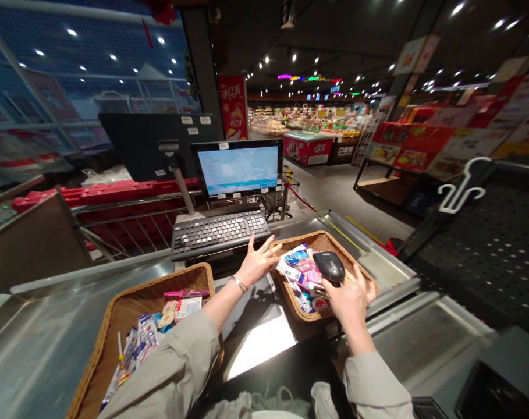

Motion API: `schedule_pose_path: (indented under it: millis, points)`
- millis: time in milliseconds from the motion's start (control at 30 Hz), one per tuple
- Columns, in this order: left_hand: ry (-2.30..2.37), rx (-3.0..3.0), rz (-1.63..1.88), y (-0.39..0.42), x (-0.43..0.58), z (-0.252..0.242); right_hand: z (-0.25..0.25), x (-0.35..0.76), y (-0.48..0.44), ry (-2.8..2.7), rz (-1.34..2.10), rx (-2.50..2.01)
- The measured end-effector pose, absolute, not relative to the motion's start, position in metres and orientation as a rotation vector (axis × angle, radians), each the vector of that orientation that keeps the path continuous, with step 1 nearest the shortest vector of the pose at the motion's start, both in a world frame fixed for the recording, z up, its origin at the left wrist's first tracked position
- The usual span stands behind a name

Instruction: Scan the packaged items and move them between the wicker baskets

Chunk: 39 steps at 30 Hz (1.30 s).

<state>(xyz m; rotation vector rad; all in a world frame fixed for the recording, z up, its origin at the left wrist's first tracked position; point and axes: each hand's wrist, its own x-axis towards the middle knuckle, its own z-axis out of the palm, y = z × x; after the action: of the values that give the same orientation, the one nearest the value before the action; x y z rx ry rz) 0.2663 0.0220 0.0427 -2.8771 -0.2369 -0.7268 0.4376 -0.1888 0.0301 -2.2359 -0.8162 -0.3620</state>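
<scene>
My right hand point(350, 298) is wrapped round a black handheld barcode scanner point(329, 266), held over the right wicker basket point(329, 237). Small packets point(297, 262) in blue, pink and white lie in that basket, partly hidden by the scanner. My left hand point(258, 263) reaches out with fingers spread, its fingertips at the basket's left rim; whether they touch it I cannot tell. Beside my left forearm stands a larger wicker basket point(109, 320) with several blue-and-white packets point(144, 334) and a pink item point(186, 293) in it.
A black keyboard point(220, 233) sits beyond my left hand, below a lit monitor point(238, 169). Another dark screen point(155, 145) faces away at the left. Metal counter surfaces point(37, 337) extend to both sides. A white hanger point(460, 189) hangs on a black perforated panel point(500, 244) at the right.
</scene>
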Motion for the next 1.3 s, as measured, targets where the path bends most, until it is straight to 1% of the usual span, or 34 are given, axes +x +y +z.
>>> schedule_pose_path:
  millis: [433,800,967,1300]
  points:
    - [0.016,-2.968,-0.576,0.021,0.299,0.029,0.029,0.451,-0.218,-0.717,-0.373,-2.261]
    - [0.1,-2.971,-0.441,0.021,0.322,0.02,0.033,0.454,-0.233,-0.627,-0.437,-2.319]
    - [0.169,-2.942,-0.447,0.015,0.333,0.019,0.028,0.458,-0.238,-0.591,-0.444,-2.329]
    - [-0.039,-2.975,-0.463,0.005,0.33,0.025,0.028,0.458,-0.235,-0.576,-0.466,-2.325]
